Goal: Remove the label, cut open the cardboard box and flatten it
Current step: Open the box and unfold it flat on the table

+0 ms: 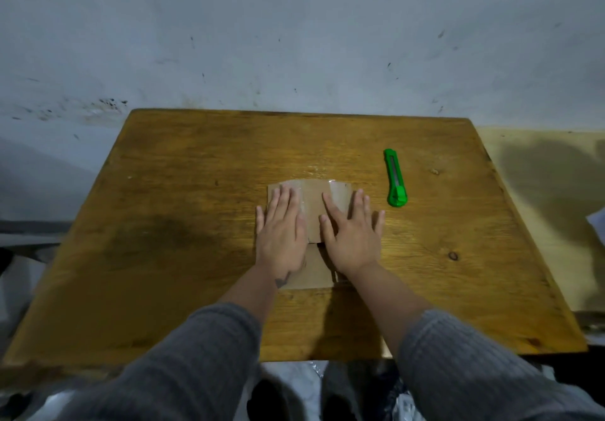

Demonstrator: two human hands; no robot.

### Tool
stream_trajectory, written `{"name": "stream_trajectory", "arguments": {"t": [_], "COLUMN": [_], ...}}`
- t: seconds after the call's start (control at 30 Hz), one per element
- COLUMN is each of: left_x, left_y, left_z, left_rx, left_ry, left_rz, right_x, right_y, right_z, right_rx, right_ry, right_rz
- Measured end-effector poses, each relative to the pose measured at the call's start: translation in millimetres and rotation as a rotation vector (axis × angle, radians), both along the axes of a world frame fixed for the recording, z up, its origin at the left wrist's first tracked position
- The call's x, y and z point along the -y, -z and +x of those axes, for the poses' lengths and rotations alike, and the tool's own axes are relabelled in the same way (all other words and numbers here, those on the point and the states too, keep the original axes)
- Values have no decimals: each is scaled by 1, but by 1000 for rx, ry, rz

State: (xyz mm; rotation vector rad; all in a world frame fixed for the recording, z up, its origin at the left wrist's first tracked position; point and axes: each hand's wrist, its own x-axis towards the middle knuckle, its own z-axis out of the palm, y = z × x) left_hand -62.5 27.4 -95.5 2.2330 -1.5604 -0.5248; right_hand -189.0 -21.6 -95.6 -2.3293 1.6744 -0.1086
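— Grey sleeves [183, 352] come in nearest the camera, one from each side. What do you read beyond them?

— Both my hands lie flat on the box [312, 204], which sits squashed on the table [163, 191], a little toward my edge of centre. Left hand [281, 234] covers its left part, right hand [352, 237] its right part.

— How are the fingers?

— Straight and slightly spread on both. Neither hand curls round anything; they press down with palms and fingers, nothing more.

— Which way does the box run?

— Its long axis goes away from me, from the flap [311, 273] between my wrists out to the far edge past my fingertips. So it lies directly under and ahead of the hands, and both are equally near it. The right hand's outer fingers seem to hang over the right edge onto bare wood.

— Is it flat yet?

— Mostly, I judge. The far right corner looks a bit raised and shiny, perhaps tape; I cannot tell for sure. I see no label on it.

— And farther out?

— The cutter [395, 178], green, lies apart from the box to its right, lengthwise away from me, near my right hand but not touching it. Behind the table is a scuffed wall [294, 27].
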Motion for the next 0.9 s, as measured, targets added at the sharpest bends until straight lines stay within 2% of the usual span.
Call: {"name": "stream_trajectory", "arguments": {"t": [0.1, 0.3, 0.4, 0.6, 0.77, 0.9], "left_x": [-11, -29, -26, -30, -50, -67], "left_y": [-4, 2, 1, -18, -40, -57], "left_z": [6, -3, -4, -13, -40, -81], "left_rx": [-78, 35, 18, -327, -467, -504], "left_ry": [-98, -113, -153, -299, -333, -273], "left_rz": [36, 104, 80, -117, -195, -224], "right_x": [-7, -21, -21, -40, -60, -80], "right_y": [-7, -5, -6, -20, -47, -60], "right_z": [1, 6, 9, 7, -17, -63], "right_rx": [5, 52, 140, 377, 336, 359], "right_ry": [103, 177, 185, 210, 159, 192], "right_rz": [14, -45, -42, 5, -88, -65]}}
